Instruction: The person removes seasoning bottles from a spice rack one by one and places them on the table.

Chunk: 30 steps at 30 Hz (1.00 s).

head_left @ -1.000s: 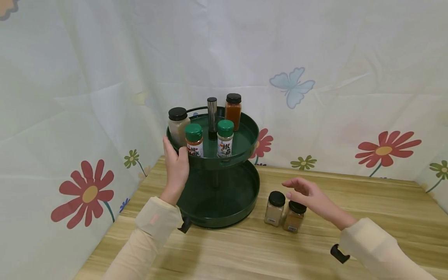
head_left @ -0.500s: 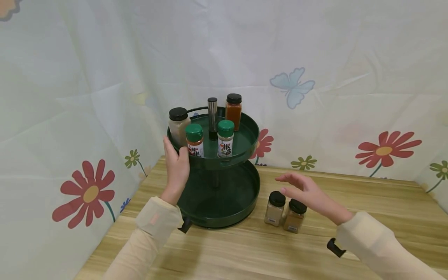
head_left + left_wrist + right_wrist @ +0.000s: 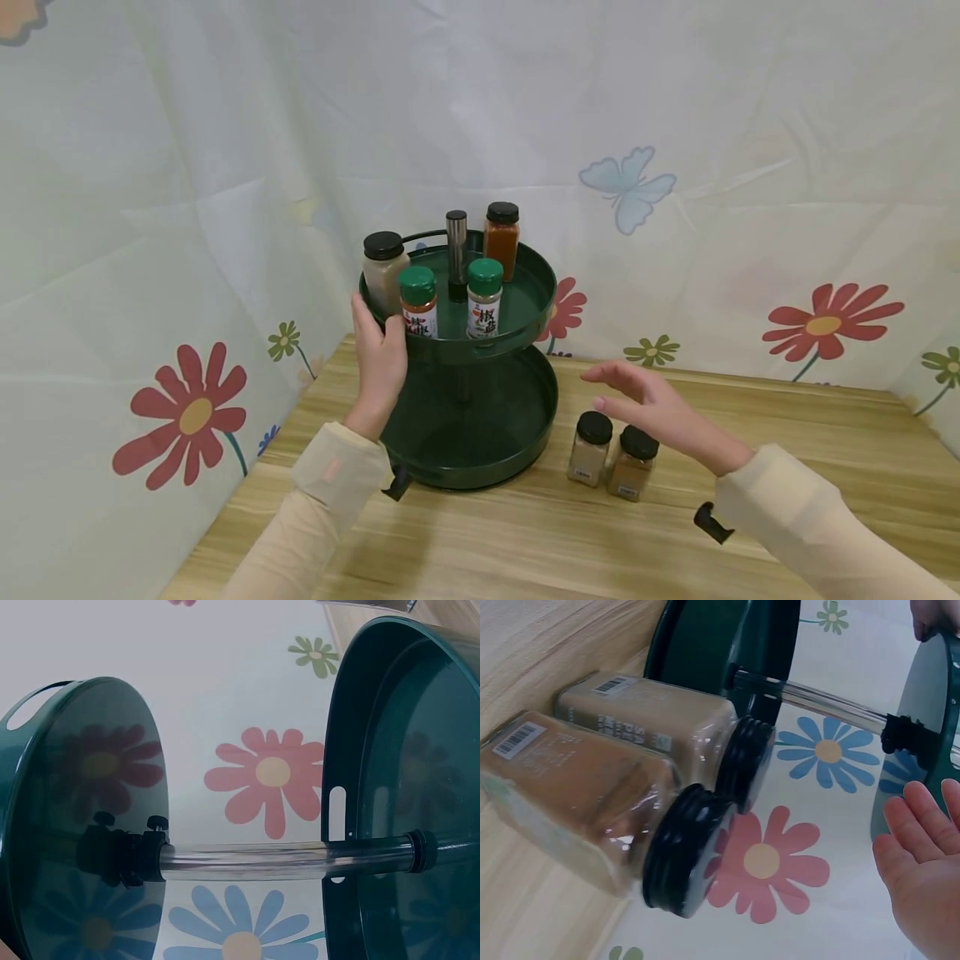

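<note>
A dark green two-tier rack (image 3: 480, 417) stands on the wooden table. My left hand (image 3: 380, 350) grips the front-left rim of its upper tray (image 3: 536, 287), thumb outside. That tray carries two green-capped bottles (image 3: 417, 302), a pale black-lidded jar (image 3: 382, 271) and a red spice jar (image 3: 501, 240). My right hand (image 3: 637, 398) hovers open, palm down, just above two black-lidded jars of brown powder (image 3: 592, 448) (image 3: 633, 462) to the right of the rack, touching neither. In the right wrist view the jars (image 3: 577, 795) fill the left and the open palm (image 3: 922, 877) shows at the right.
A steel centre pole (image 3: 285, 859) joins the upper tray's underside (image 3: 82, 825) to the lower tray (image 3: 405, 787), which holds nothing. A flower-printed cloth (image 3: 750, 208) hangs close behind and to the left. Bare wooden tabletop (image 3: 825, 433) lies to the right and in front.
My right hand has drifted left and slightly up, from over the jar lids towards the rack. The left hand and the rack have stayed put.
</note>
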Tool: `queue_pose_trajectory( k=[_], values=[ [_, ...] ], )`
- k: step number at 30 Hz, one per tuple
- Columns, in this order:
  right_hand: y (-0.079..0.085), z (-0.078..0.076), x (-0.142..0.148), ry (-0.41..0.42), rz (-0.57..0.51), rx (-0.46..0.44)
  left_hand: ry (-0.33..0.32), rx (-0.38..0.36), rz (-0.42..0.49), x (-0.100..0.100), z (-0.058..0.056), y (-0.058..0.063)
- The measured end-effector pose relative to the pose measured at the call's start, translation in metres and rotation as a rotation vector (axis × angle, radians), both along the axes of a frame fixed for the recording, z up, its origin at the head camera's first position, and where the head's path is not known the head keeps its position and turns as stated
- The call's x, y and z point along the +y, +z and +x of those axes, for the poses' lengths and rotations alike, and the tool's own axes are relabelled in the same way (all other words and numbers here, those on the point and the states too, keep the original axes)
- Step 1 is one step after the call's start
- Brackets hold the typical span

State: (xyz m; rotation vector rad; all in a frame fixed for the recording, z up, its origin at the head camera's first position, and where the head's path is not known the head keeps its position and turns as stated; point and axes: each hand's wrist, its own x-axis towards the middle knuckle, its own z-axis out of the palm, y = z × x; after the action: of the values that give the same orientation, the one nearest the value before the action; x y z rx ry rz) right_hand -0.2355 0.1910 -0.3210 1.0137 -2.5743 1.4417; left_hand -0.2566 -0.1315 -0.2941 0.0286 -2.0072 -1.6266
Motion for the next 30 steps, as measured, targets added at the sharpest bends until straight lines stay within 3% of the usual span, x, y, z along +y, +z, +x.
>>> queue_pose_trajectory(
  k=[12,30],
  values=[
    [0.018,0.001,-0.008,-0.018,-0.041,0.033,0.001,0.005,-0.001,0.000,-0.001,-0.001],
    [0.033,0.000,-0.023,-0.021,-0.024,0.050,0.000,-0.004,-0.006,0.000,-0.001,-0.002]
  ],
)
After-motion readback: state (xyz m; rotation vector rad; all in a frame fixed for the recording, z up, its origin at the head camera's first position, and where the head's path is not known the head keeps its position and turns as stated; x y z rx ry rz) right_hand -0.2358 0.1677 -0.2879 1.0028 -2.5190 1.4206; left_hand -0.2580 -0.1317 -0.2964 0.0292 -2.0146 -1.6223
